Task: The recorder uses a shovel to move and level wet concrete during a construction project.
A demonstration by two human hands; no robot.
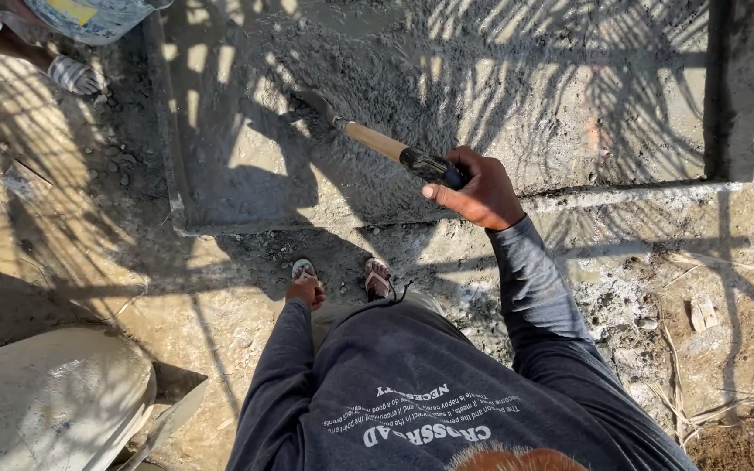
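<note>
Two hands: right (480,187) gripping shovel (377,142) in wet concrete (499,78), left (306,290) loosely curled, empty.

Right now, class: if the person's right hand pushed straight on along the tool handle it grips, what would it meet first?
Probably the wet cement mix. The right hand grips a wooden handle that points up-left, its blade end already at the grey pile; depth is unclear.

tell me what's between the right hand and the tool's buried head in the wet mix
Only the tool's own wooden handle spans from the right hand to the head in the grey mix, head view.
</note>
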